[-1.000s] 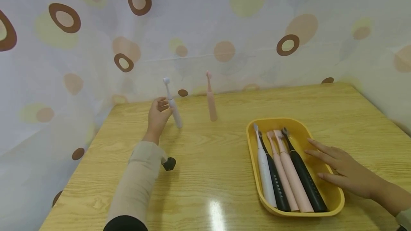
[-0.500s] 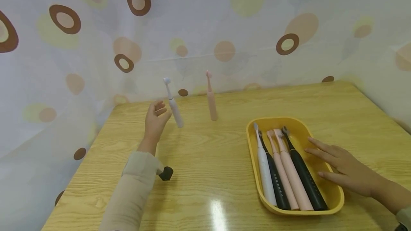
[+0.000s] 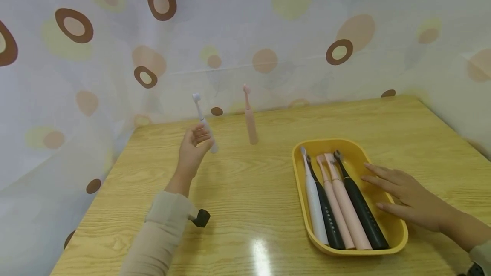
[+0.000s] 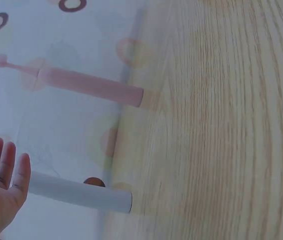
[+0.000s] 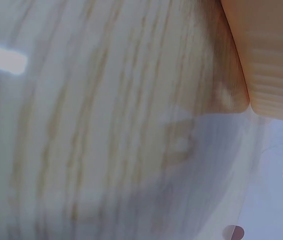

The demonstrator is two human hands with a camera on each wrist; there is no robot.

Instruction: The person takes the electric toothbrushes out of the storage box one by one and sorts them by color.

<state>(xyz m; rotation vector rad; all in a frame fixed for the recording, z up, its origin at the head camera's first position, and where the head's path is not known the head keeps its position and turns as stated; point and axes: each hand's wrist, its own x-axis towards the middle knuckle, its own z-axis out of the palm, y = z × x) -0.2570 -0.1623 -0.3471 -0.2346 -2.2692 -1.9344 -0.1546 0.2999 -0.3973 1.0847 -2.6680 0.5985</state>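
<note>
A white electric toothbrush (image 3: 201,113) stands upright on its base near the table's far edge. My left hand (image 3: 194,150) is just in front of it in the head view, fingers loosely bent and holding nothing. The left wrist view shows the bare white handle (image 4: 91,195) beyond those fingers (image 4: 6,162); whether they touch it I cannot tell. To its right a pink electric toothbrush (image 3: 251,127) also stands upright. My right hand (image 3: 412,199) is at the right rim of a yellow tray (image 3: 393,225), fingers spread and fairly straight over it.
Inside the tray several toothbrushes lie side by side: a white one (image 3: 316,208), black ones (image 3: 366,208) and pink ones (image 3: 350,214). A patterned curtain (image 3: 238,24) hangs behind the wooden table (image 3: 245,199).
A second ago my left fingers were at the white toothbrush's handle. They drew away to the left, then came back lower, in front of it. The toothbrush stays standing; my right hand stays put.
</note>
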